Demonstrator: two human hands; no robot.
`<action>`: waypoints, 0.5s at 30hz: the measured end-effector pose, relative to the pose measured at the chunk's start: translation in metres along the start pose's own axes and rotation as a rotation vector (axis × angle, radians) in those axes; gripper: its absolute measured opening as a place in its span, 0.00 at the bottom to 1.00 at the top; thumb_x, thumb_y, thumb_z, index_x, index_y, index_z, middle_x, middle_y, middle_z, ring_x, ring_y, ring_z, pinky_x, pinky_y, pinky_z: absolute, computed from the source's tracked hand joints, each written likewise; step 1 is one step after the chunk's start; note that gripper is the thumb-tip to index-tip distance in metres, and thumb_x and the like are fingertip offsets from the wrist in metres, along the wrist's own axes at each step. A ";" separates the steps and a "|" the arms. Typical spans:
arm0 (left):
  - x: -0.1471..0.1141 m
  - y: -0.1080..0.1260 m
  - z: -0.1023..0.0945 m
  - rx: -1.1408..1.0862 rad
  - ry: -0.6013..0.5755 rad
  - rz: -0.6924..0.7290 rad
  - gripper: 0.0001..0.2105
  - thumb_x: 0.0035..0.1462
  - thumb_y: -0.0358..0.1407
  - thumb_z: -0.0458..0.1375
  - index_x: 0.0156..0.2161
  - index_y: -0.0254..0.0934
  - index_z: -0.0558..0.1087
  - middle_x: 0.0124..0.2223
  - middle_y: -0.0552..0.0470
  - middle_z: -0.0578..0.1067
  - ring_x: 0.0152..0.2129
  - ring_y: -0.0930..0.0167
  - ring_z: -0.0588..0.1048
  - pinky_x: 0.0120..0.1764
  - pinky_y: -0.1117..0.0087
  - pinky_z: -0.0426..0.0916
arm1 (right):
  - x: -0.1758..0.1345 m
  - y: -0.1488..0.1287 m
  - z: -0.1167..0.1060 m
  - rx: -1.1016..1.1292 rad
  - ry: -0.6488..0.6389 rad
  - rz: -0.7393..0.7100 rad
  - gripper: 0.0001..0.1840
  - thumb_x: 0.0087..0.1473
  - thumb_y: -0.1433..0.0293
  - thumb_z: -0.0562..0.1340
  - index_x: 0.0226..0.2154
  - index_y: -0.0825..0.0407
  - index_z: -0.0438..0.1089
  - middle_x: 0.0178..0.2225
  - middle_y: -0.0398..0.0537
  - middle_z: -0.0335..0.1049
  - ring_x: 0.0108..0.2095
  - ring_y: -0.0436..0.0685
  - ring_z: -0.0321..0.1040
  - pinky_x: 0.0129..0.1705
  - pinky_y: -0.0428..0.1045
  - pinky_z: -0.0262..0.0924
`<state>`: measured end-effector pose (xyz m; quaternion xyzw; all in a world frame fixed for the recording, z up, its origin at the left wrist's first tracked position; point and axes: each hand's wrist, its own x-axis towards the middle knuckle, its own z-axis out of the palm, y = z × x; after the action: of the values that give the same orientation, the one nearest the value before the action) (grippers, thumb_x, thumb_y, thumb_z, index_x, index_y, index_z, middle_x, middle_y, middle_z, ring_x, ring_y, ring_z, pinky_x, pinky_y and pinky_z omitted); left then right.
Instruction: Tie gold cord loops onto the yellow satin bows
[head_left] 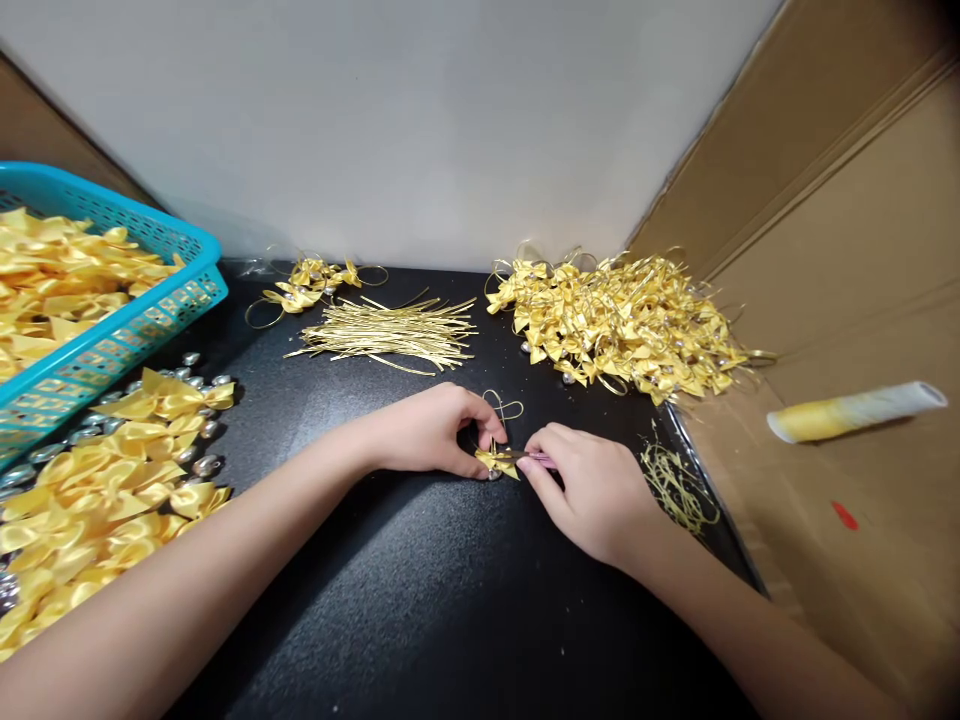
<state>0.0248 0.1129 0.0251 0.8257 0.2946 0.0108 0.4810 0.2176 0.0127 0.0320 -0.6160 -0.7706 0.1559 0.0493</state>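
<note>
Near the middle of the black table, my left hand [442,432] pinches a yellow ribbon bow [495,462] between thumb and fingers. A small silver bead sits at the bow's lower edge, and a loop of gold cord [504,408] sticks up behind it. My right hand [581,482] is closed around what look like small scissors [545,460] with a pink handle, mostly hidden by the fingers. Their thin dark metal tips reach to the bow, by the cord. Whether the blades are apart cannot be made out.
A blue basket [112,345] of yellow bows stands at left, with loose bows [127,490] and silver beads in front. Gold cord lengths [390,332] lie behind my hands; corded bows [622,320] are heaped back right. Cord scraps [679,488] and a cardboard wall [840,250] flank the right side.
</note>
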 end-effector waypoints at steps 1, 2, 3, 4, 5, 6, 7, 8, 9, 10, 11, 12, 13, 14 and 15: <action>0.000 0.000 0.000 0.002 0.001 -0.002 0.14 0.45 0.34 0.66 0.41 0.38 0.77 0.32 0.56 0.76 0.29 0.72 0.73 0.33 0.73 0.63 | 0.000 0.000 0.000 -0.006 0.004 0.000 0.12 0.61 0.65 0.54 0.33 0.51 0.70 0.33 0.46 0.75 0.33 0.56 0.72 0.30 0.49 0.51; 0.000 0.000 0.000 0.002 0.001 -0.003 0.14 0.45 0.34 0.66 0.41 0.37 0.77 0.32 0.56 0.76 0.29 0.72 0.73 0.33 0.74 0.63 | 0.001 0.000 0.001 -0.010 0.007 -0.001 0.12 0.62 0.65 0.54 0.33 0.51 0.70 0.33 0.46 0.75 0.33 0.56 0.72 0.30 0.49 0.51; 0.000 0.000 0.000 0.001 0.000 -0.003 0.14 0.45 0.34 0.66 0.41 0.37 0.77 0.32 0.56 0.76 0.29 0.72 0.73 0.33 0.74 0.63 | 0.001 0.000 0.001 -0.013 0.008 0.000 0.12 0.62 0.65 0.54 0.33 0.51 0.70 0.33 0.46 0.75 0.33 0.56 0.72 0.30 0.49 0.51; 0.000 0.000 0.000 -0.001 -0.001 -0.002 0.14 0.45 0.34 0.67 0.41 0.37 0.77 0.32 0.56 0.76 0.29 0.72 0.73 0.33 0.74 0.63 | 0.001 0.000 0.001 -0.015 0.008 0.002 0.12 0.62 0.65 0.54 0.33 0.51 0.70 0.33 0.46 0.75 0.33 0.56 0.72 0.30 0.49 0.51; 0.000 0.000 0.000 -0.004 -0.001 -0.001 0.14 0.46 0.34 0.66 0.41 0.37 0.77 0.32 0.56 0.76 0.29 0.73 0.73 0.33 0.74 0.63 | 0.002 0.000 0.001 -0.018 0.007 0.004 0.12 0.62 0.65 0.54 0.33 0.51 0.70 0.33 0.46 0.75 0.33 0.56 0.72 0.30 0.49 0.51; 0.000 0.001 0.000 -0.006 -0.002 0.000 0.14 0.46 0.34 0.66 0.41 0.37 0.77 0.32 0.56 0.76 0.29 0.73 0.72 0.33 0.74 0.63 | 0.003 0.000 0.001 -0.022 0.008 0.006 0.12 0.62 0.65 0.54 0.33 0.51 0.70 0.33 0.46 0.75 0.33 0.56 0.72 0.30 0.49 0.51; 0.000 0.001 0.000 -0.009 -0.003 -0.001 0.14 0.46 0.34 0.66 0.41 0.37 0.77 0.32 0.57 0.76 0.28 0.73 0.72 0.32 0.74 0.63 | 0.004 -0.001 0.002 -0.028 0.007 0.006 0.12 0.62 0.65 0.54 0.33 0.51 0.70 0.33 0.46 0.75 0.33 0.56 0.72 0.30 0.49 0.51; 0.000 0.001 0.001 -0.010 -0.002 -0.003 0.13 0.46 0.34 0.66 0.40 0.38 0.77 0.31 0.57 0.75 0.28 0.73 0.72 0.32 0.74 0.63 | 0.004 -0.002 0.002 -0.035 0.007 0.004 0.12 0.62 0.65 0.54 0.33 0.51 0.71 0.33 0.47 0.75 0.33 0.56 0.72 0.30 0.49 0.51; 0.000 0.001 0.001 -0.011 -0.002 -0.004 0.13 0.46 0.34 0.66 0.40 0.38 0.77 0.31 0.57 0.75 0.28 0.73 0.72 0.32 0.74 0.63 | 0.005 -0.002 0.002 -0.043 0.006 -0.001 0.12 0.62 0.65 0.54 0.33 0.51 0.71 0.33 0.47 0.75 0.33 0.56 0.72 0.30 0.49 0.50; 0.000 0.001 0.000 -0.010 -0.001 -0.004 0.13 0.45 0.35 0.67 0.40 0.38 0.77 0.31 0.57 0.75 0.28 0.73 0.72 0.32 0.74 0.63 | 0.006 -0.003 0.002 -0.051 0.005 -0.006 0.13 0.62 0.65 0.54 0.33 0.51 0.71 0.33 0.47 0.75 0.33 0.56 0.72 0.30 0.49 0.51; 0.000 0.001 0.000 -0.007 -0.001 -0.003 0.13 0.45 0.35 0.67 0.39 0.38 0.77 0.31 0.57 0.75 0.28 0.73 0.72 0.32 0.74 0.62 | 0.007 -0.004 0.002 -0.057 0.006 -0.012 0.13 0.61 0.65 0.54 0.32 0.51 0.71 0.33 0.47 0.76 0.33 0.56 0.72 0.30 0.49 0.51; 0.000 0.001 0.000 -0.003 -0.001 -0.002 0.13 0.45 0.35 0.67 0.39 0.38 0.77 0.30 0.57 0.75 0.28 0.73 0.72 0.32 0.74 0.62 | 0.007 -0.005 0.002 -0.061 0.009 -0.019 0.13 0.61 0.65 0.54 0.32 0.51 0.71 0.33 0.47 0.76 0.33 0.56 0.72 0.30 0.49 0.51; 0.000 0.000 0.000 0.003 0.000 -0.001 0.13 0.45 0.35 0.67 0.39 0.38 0.78 0.30 0.57 0.75 0.28 0.73 0.72 0.32 0.74 0.62 | 0.008 -0.005 0.002 -0.064 0.012 -0.024 0.13 0.61 0.65 0.54 0.32 0.51 0.71 0.33 0.47 0.76 0.33 0.56 0.72 0.30 0.49 0.51; 0.000 0.000 0.000 0.007 -0.001 0.000 0.13 0.45 0.36 0.67 0.39 0.38 0.78 0.30 0.57 0.75 0.28 0.72 0.72 0.32 0.74 0.62 | 0.008 -0.005 0.002 -0.067 0.014 -0.027 0.12 0.61 0.65 0.54 0.32 0.51 0.71 0.33 0.47 0.76 0.33 0.56 0.72 0.30 0.49 0.51; 0.000 0.000 0.000 0.011 -0.001 0.000 0.13 0.45 0.36 0.67 0.39 0.38 0.78 0.30 0.57 0.75 0.28 0.72 0.72 0.31 0.74 0.62 | 0.008 -0.006 0.002 -0.071 0.015 -0.028 0.12 0.61 0.66 0.54 0.32 0.51 0.71 0.33 0.48 0.76 0.33 0.56 0.72 0.30 0.49 0.51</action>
<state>0.0246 0.1131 0.0255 0.8283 0.2943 0.0087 0.4767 0.2098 0.0195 0.0312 -0.6076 -0.7838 0.1234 0.0353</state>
